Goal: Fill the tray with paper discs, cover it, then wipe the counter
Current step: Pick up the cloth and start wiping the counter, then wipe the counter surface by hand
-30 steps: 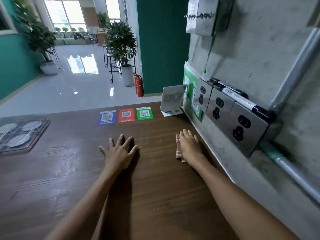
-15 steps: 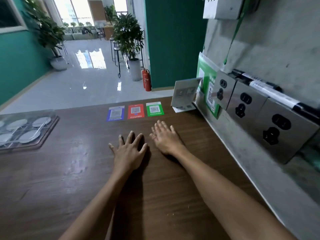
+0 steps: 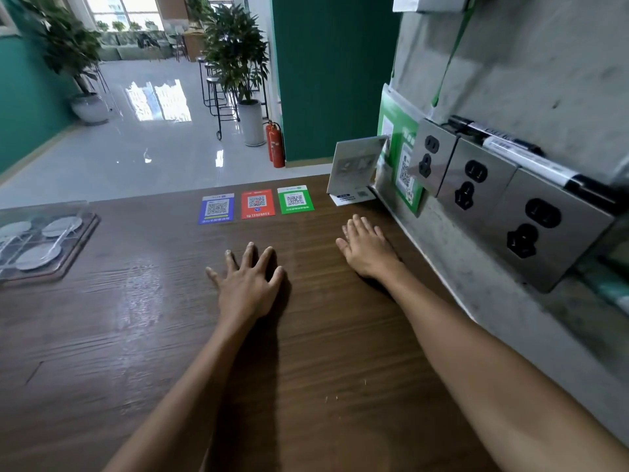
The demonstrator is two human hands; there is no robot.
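Note:
The tray [image 3: 79,240] sits at the counter's far left edge, partly cut off by the frame. White paper discs [image 3: 62,226] lie in it under a clear cover [image 3: 41,212]. My left hand [image 3: 246,287] lies flat on the wooden counter [image 3: 136,335] with its fingers spread, holding nothing. My right hand [image 3: 367,250] lies flat on the counter near the wall, fingers straight and together. No cloth shows around it; anything beneath the palm is hidden.
Blue, red and green QR stickers [image 3: 257,204] lie on the counter beyond my hands. A standing card [image 3: 354,165] leans at the back right corner. Steel sockets [image 3: 476,185] jut from the concrete wall on the right. The counter surface has a wet sheen left of my hands.
My right hand slid left across the counter up to my left hand, then back right toward the wall. The cloth edge seen under it earlier no longer shows. My left hand stayed flat.

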